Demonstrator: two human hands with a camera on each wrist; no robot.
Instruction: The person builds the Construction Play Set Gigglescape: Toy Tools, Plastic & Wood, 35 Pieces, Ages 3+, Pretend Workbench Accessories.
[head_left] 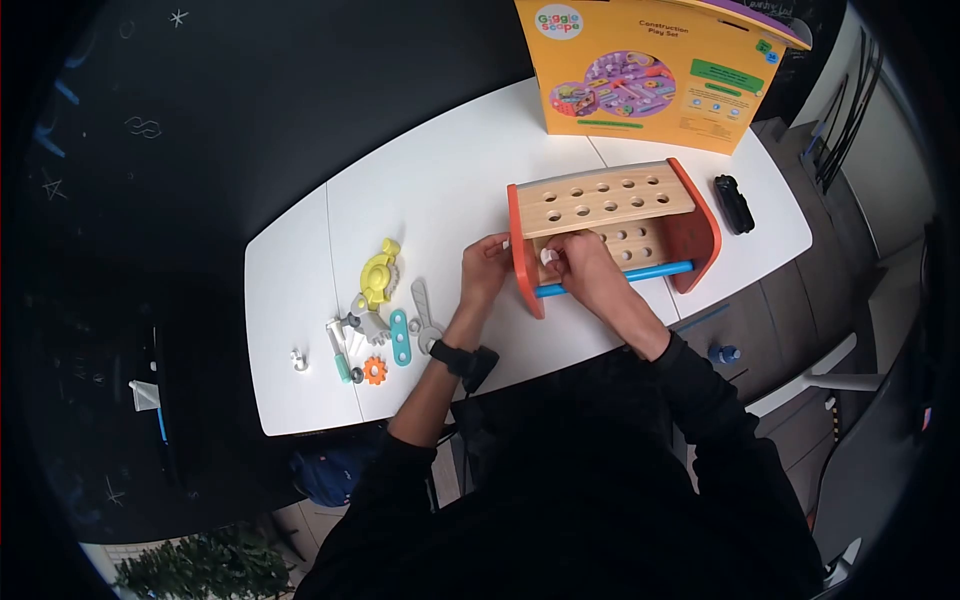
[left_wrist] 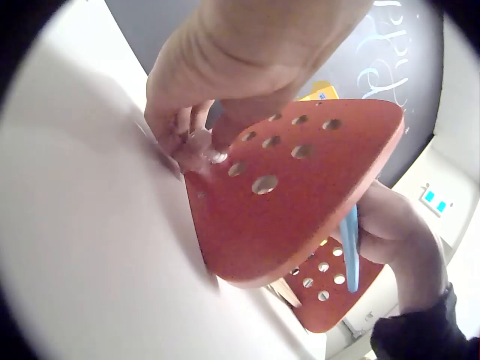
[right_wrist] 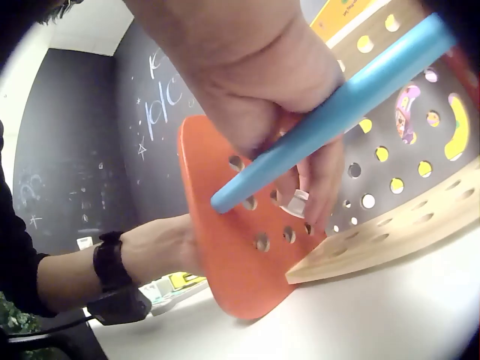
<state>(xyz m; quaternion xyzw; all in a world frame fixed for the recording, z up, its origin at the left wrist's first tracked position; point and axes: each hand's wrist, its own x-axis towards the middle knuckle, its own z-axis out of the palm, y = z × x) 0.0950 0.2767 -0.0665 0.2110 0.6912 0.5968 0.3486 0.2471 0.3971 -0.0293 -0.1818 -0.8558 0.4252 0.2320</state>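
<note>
A wooden toy workbench stands on the white table, with orange side panels (head_left: 517, 222), a perforated top board (head_left: 605, 198) and a blue rod (head_left: 660, 271) across the front. On the outer face of the left panel, my left hand (head_left: 484, 268) pinches a small white screw (left_wrist: 218, 157) close to one of the holes. My right hand (head_left: 592, 272) reaches over the rod into the bench. Its fingers hold a white nut (right_wrist: 297, 202) near the inner face of that same panel. The fingers partly hide both small pieces.
Left of the bench lie a yellow toy piece (head_left: 377, 277), grey wrench (head_left: 424, 318), teal strip (head_left: 400, 337), orange gear (head_left: 375, 370), teal-handled tool (head_left: 342, 366) and small white piece (head_left: 299, 360). A yellow box (head_left: 650, 85) stands behind; a black object (head_left: 735, 205) lies right.
</note>
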